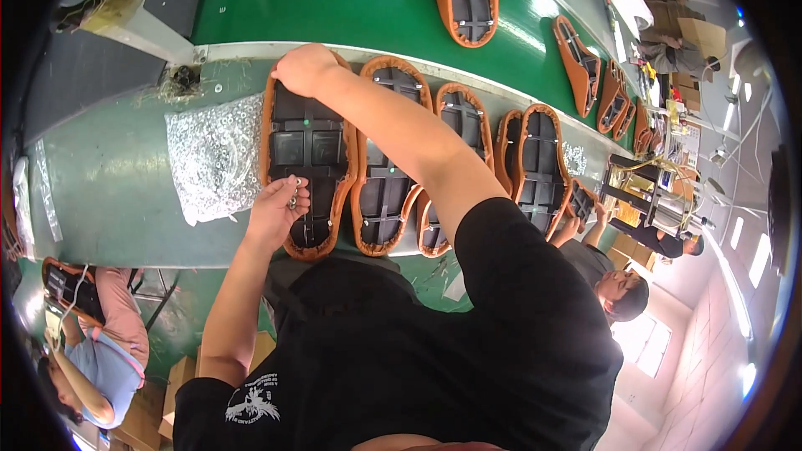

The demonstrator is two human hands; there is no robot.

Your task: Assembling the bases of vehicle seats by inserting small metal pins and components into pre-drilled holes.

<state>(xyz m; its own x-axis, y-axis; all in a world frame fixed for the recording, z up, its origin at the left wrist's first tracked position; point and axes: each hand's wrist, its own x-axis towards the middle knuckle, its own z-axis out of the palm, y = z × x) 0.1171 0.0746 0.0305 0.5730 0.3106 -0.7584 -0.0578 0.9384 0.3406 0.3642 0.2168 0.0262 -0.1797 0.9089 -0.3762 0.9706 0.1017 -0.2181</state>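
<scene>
In front of me lies an orange-brown upholstered pad (pixel 311 146), its black ribbed plastic back facing up. My left hand (pixel 280 207) is over its near left part, fingers curled around several small shiny metal rings (pixel 293 194). My right arm reaches across other pads. At the far left corner of the same pad my right hand (pixel 305 71) is closed, its fingertips against the edge; whatever it may pinch is hidden. Left of the pad sits a clear plastic bag (pixel 215 159) full of small shiny rings.
More pads stand in a row to the right, the nearest pad (pixel 388 163) touching mine. Beyond a raised metal edge runs a green belt (pixel 317 0) carrying further pads. One person (pixel 100 359) is at lower left, another person (pixel 614 284) at right near a machine frame (pixel 656 196).
</scene>
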